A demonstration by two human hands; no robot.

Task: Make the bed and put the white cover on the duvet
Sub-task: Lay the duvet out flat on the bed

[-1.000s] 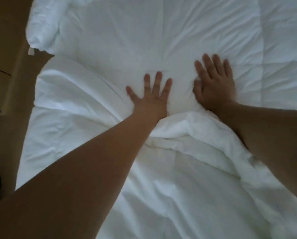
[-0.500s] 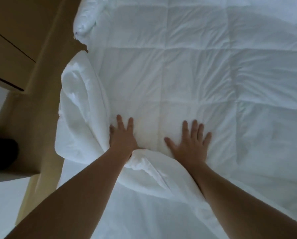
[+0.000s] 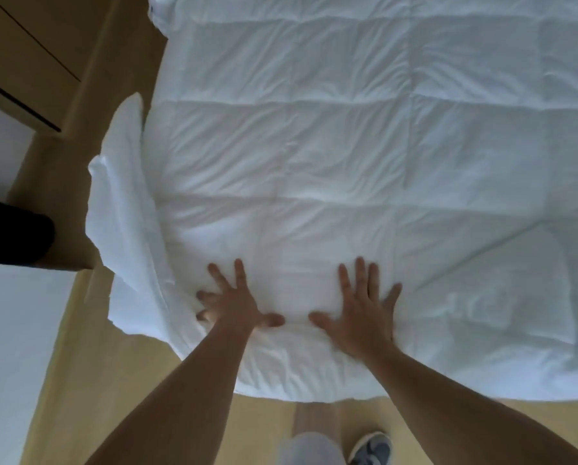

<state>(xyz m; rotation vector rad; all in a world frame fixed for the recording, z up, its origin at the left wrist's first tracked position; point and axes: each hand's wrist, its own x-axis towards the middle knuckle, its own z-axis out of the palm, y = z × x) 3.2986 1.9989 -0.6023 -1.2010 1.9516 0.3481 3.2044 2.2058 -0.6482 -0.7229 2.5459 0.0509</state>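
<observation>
White quilted cloth is pressed under the straight, spread fingers [image 3: 359,275] of the right hand [image 3: 361,317], which is laid flat, palm down, with nothing gripped. The left hand [image 3: 235,305] is laid flat just beside it, the two thumbs pointed toward each other but kept apart. Two of its fingers are seen straight. The outer ones are blurred against a fold, yet nothing is seen to be gripped there either.

Both hands are rested near the closest edge of the duvet [image 3: 348,156]. It is spread wide, its stitched squares are creased, and its near edge is hung over the side. Along the duvet's left edge a thick roll of white fabric [image 3: 123,216] is bunched and draped downward.

Bare forearms [image 3: 186,391] are stretched in from below. Beneath them a tan floor [image 3: 89,391] and a grey shoe [image 3: 371,448] are seen. Pale wooden furniture [image 3: 29,38] is placed at the upper left, and a dark object [image 3: 12,233] is cut off by the left border.
</observation>
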